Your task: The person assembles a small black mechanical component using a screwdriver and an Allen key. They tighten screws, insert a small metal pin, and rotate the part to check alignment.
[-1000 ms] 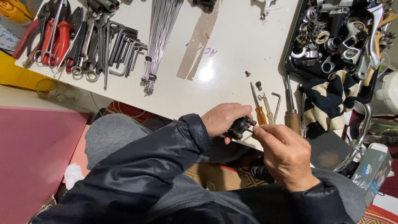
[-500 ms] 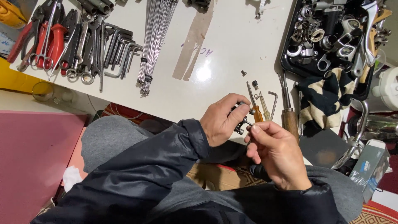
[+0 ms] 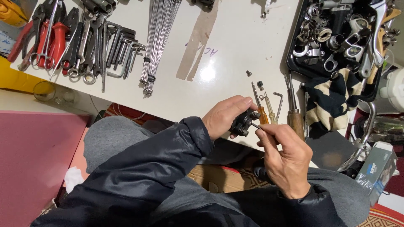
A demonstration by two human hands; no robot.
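My left hand (image 3: 225, 114) grips a small black metal part (image 3: 243, 122) with round bolt heads, just over the near edge of the white table (image 3: 235, 54). My right hand (image 3: 283, 154) pinches a thin metal tool (image 3: 255, 125) whose tip touches the part. On the table just behind the hands lie an orange-handled screwdriver (image 3: 261, 112), a small yellow-handled screwdriver (image 3: 270, 112), a bent hex key (image 3: 279, 103) and a wooden-handled tool (image 3: 295, 118). Two tiny loose bolts (image 3: 254, 78) lie further back.
A bundle of thin steel spokes (image 3: 156, 42) lies mid-table. Pliers, wrenches and hex keys (image 3: 80, 38) fill the far left. A black tray (image 3: 341, 38) of metal parts sits at right over a striped cloth (image 3: 332, 101). A pink surface (image 3: 33, 155) is at lower left.
Both hands and the black part have shifted slightly; my right hand has brought the thin tool's tip onto the part. The view has drifted a little.
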